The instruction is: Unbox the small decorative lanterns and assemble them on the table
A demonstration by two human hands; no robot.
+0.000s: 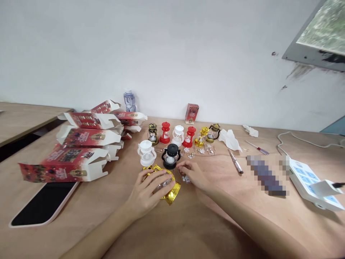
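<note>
I have the left hand [148, 190] wrapped spread-fingered over a shiny gold, clear-bodied lantern [173, 193], tilted at near centre, probably to steady it, the right hand [194, 175] bunching fingertips by small silver metal pieces [185, 179], pinch untellable.

On my feed, the left forearm [107, 227] and right forearm [248, 216] are bare as far as the view reaches, both slender, tapering smoothly to narrow wrists [129, 211]; the left hand [147, 192] shows long, slim fingers [164, 191].
</note>
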